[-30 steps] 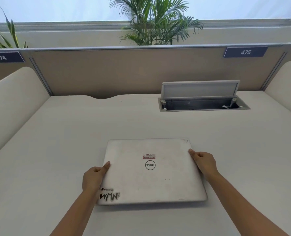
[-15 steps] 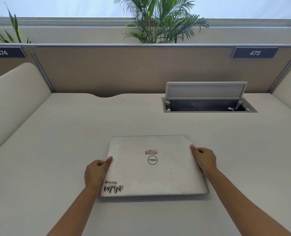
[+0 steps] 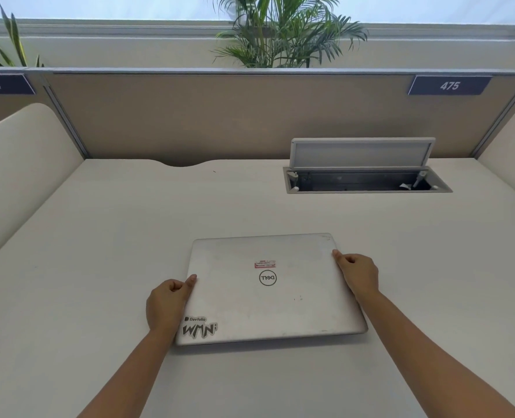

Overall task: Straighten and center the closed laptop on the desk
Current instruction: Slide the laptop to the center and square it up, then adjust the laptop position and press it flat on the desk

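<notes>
Mid-desk (image 3: 99, 236), toward its near edge | closed laptop (image 3: 268, 297), slightly skewed | left hand (image 3: 167, 306), right hand (image 3: 358, 276) clamp its side edges | risk: uneven push likely over-rotates it

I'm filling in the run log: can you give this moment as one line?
laptop: closed, flat on desk | left hand: gripping left edge | right hand: gripping right edge | cable hatch: open

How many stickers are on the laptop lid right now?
3. A red-and-white label sits just above the round logo at the lid's middle; a small Devfolio sticker and a larger black-and-white lettered sticker below it occupy the near-left corner, beside the left hand.
</notes>
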### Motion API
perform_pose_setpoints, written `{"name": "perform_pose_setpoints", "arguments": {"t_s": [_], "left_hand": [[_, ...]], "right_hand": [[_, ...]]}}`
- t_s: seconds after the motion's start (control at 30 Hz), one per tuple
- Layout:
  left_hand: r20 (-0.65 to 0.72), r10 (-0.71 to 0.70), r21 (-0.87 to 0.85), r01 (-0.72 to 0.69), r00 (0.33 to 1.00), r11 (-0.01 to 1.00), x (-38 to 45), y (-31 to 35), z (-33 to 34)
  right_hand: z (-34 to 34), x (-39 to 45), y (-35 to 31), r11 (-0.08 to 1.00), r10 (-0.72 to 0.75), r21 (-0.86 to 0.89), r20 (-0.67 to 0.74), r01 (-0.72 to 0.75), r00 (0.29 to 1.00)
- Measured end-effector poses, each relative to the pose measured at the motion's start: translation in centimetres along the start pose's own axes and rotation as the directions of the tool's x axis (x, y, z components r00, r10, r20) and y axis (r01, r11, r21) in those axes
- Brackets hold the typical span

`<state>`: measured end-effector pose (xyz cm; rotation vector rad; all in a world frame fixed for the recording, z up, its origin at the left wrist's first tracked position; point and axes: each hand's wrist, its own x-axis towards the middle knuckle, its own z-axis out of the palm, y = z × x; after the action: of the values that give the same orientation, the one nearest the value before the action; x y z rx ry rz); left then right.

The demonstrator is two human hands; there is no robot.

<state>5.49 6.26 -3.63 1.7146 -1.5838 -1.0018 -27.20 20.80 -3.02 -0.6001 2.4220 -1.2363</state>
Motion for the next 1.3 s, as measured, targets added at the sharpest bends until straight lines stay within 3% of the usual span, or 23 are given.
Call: {"name": "perform_pose_setpoints", "arguments": {"t_s": [0.83,1.3], "left_hand": [[-0.058,0.061,-0.016,-0.062,0.996,0.998,-0.7,-0.3,0.1],[-0.1,0.127,-0.006,-0.128,0.987,0.992,-1.6,-0.2,0.1]], "right_hand": [[0.4,-1.3,-0.1,0.999,0.038,-0.022,-0.088,-0.04,0.995],[0.6,-1.8,-0.3,0.999,-0.015,-0.033,-0.132,0.01,0.991]]}}
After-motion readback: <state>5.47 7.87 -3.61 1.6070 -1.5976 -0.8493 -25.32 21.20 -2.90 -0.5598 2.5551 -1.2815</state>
